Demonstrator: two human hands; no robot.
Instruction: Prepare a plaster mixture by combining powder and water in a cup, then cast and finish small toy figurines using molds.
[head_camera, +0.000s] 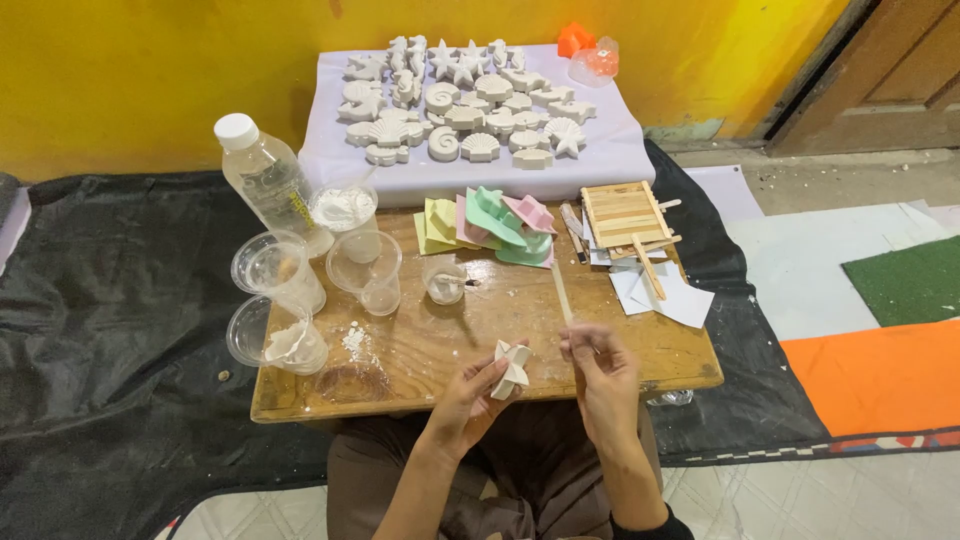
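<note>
At the tabletop (430, 345)'s near edge, our left hand (470, 390) grips a white cast (512, 368), right hand (598, 365) pinches a wooden stick (562, 290); black sheeting (120, 330), probably plastic, covers the floor by a yellow wall (150, 70).

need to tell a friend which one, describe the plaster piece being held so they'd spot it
At the near edge of the wooden table, the left hand pinches a white plaster piece. It alone is off the lilac cloth where the other casts lie.
</note>
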